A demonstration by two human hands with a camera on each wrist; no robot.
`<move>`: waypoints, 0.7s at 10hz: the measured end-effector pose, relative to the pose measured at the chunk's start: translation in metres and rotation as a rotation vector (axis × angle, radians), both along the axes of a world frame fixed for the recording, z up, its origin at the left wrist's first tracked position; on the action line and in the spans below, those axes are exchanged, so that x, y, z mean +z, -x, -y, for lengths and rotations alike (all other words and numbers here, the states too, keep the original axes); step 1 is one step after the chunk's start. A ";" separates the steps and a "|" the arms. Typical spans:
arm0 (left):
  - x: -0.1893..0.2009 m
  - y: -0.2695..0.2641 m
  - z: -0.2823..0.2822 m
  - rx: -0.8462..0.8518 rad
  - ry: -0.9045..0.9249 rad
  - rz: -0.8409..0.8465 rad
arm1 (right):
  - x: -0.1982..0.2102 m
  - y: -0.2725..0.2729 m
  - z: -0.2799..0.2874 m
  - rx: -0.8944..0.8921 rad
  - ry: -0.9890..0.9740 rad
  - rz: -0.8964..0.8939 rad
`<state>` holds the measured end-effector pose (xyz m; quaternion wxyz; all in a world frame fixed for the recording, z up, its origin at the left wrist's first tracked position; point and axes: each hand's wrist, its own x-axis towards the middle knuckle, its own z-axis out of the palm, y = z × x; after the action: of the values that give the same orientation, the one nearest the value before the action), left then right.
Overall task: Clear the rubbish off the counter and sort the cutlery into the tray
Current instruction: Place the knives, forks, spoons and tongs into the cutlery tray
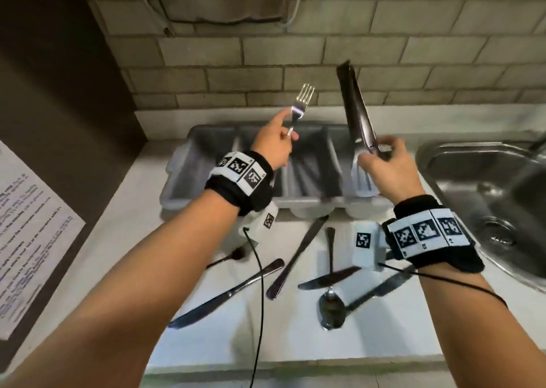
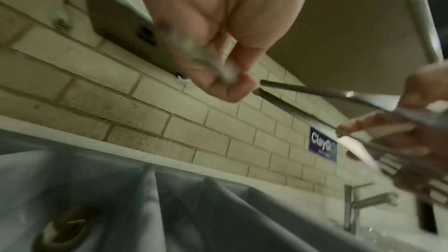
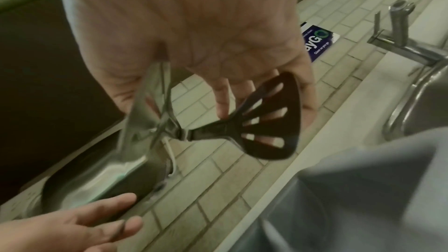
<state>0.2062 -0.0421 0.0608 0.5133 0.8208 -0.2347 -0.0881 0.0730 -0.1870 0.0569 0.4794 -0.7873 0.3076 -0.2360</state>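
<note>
Above the grey plastic divided cutlery tray (image 1: 206,163), the left hand (image 1: 273,147) pinched a silver metal fork (image 1: 301,102) while the right hand (image 1: 390,166) gripped black-tipped steel tongs (image 1: 354,110).

fork (image 2: 206,60) handle blurred in grip

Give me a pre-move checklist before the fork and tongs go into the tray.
1. Left hand grips the fork by its handle: ok.
2. Right hand holds the tongs firmly: cannot tell, the picture is blurred.
3. Both utensils held above the tray: ok.
4. Tray compartments free to receive: cannot tell, hands hide parts.
5. Counter cleared of cutlery: not ok, knives and a spoon remain.
</note>
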 end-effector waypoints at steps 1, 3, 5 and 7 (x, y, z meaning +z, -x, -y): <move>-0.006 -0.010 0.039 -0.006 -0.106 0.011 | 0.006 -0.008 0.024 0.014 0.000 -0.090; -0.044 -0.042 0.085 0.042 -0.561 -0.130 | 0.001 -0.029 0.068 0.039 0.099 -0.292; -0.025 -0.024 0.081 0.120 -0.516 -0.201 | -0.018 -0.050 0.083 0.127 0.139 -0.489; -0.015 0.006 0.042 0.126 -0.298 0.007 | -0.031 -0.059 0.074 0.154 0.189 -0.632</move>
<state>0.2001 -0.0841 0.0453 0.3894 0.9013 -0.1688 -0.0868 0.1323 -0.2613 0.0264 0.3014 -0.8835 0.3573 0.0290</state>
